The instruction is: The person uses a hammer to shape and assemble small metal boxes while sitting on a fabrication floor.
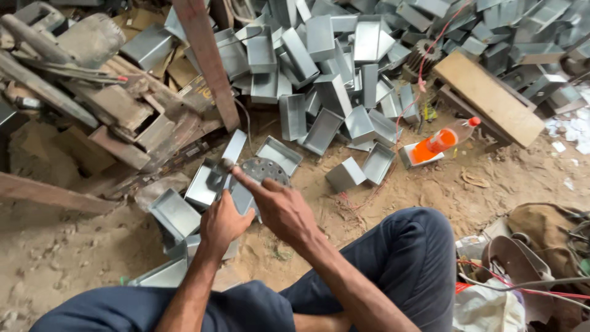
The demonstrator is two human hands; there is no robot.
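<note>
My left hand [222, 222] is closed in a firm grip around a small hammer [219, 174], whose dark head sits just left of centre frame, over a folded grey sheet-metal tray [206, 187]. My right hand [279, 206] is partly open, forefinger stretched toward the hammer head and touching or nearly touching the tray's upright flap; I cannot tell whether the other fingers pinch anything. Just right of the tray lies a round perforated metal disc [264, 169].

I judge this to be the shaping step: one wall of the tray is being steadied for a blow. The next move calls for a short, controlled tap, with the forefinger clear of the hammer's path.

More finished trays lie close below-left [175, 214], their thin cut edges facing my wrist. The big heap of trays [319, 55] fills the upper centre, well apart. Scrap wood [123, 117] crowds the upper left, and a wooden plank [488, 95] and an orange bottle [444, 140] sit to the upper right. Bare sandy floor [61, 252] at lower left gives the most open room; my knee [412, 246] closes off the lower right.
</note>
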